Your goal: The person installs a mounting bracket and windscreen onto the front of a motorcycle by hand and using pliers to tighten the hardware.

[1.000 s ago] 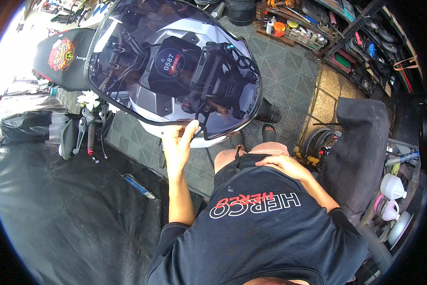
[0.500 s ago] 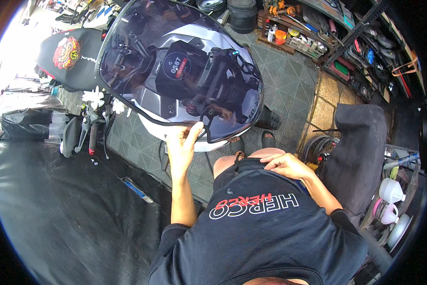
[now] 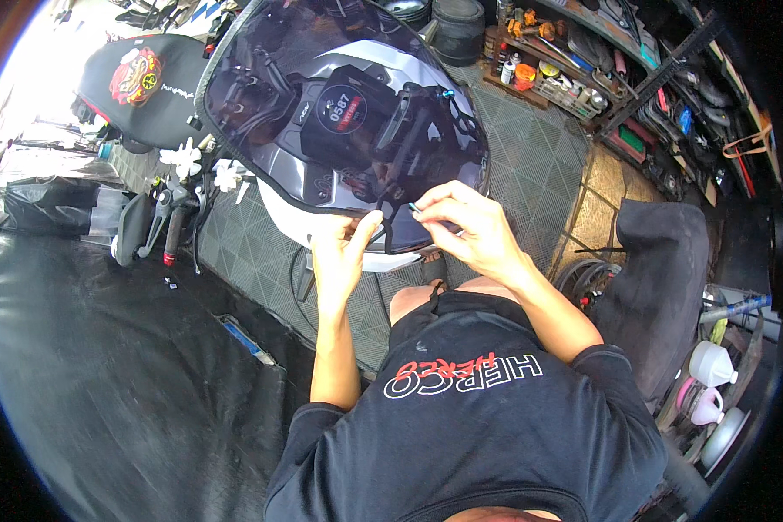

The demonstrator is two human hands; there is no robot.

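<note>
A large dark tinted windshield of a motorcycle fills the upper middle, its rim lined with a black rubber edge trim. My left hand is closed at the near rim, thumb and fingers pinching the trim. From there a loose piece of the trim bends away in front of the tinted panel. Just to the right, my right hand is raised over the windshield's near right part. Its thumb and fingers are pinched around something small and dark at the fingertips, too small to name. White and grey bodywork shows beneath the windshield.
A utility knife lies on the black-covered surface at left. A motorcycle seat and handlebar stand at far left. Shelves with bottles and tools line the upper right; a dark padded seat is at right.
My right hand has risen from my lap to the windshield's near rim, beside the left. My left hand still pinches the trim. The windshield appears slightly farther right in view.
</note>
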